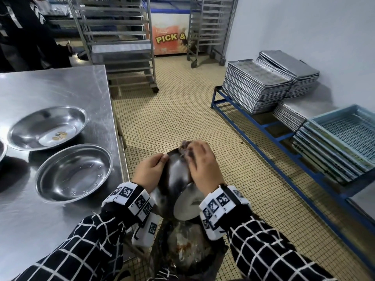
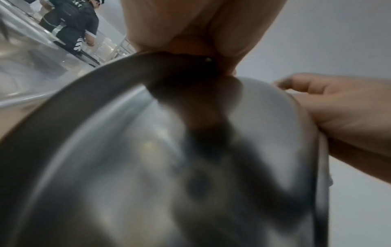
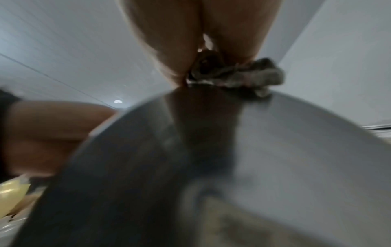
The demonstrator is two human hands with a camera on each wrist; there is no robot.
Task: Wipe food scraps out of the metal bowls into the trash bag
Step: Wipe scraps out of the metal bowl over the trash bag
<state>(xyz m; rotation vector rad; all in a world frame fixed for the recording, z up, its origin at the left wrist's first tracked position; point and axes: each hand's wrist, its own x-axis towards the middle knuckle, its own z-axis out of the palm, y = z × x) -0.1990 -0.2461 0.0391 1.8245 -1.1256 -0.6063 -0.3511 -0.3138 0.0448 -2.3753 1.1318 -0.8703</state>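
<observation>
A metal bowl is tilted steeply over the dark trash bag, which holds food scraps. My left hand grips the bowl's left rim. My right hand holds a crumpled grey cloth against the inside of the bowl near its far rim. In the right wrist view the bowl fills the lower frame, blurred. Two more metal bowls sit on the steel table to the left; the farther one holds a white label or scrap.
A third bowl's edge shows at the far left. Wheeled tray racks stand beyond the table. Stacked metal trays and blue crates fill a blue low rack on the right. Another person stands at the back left.
</observation>
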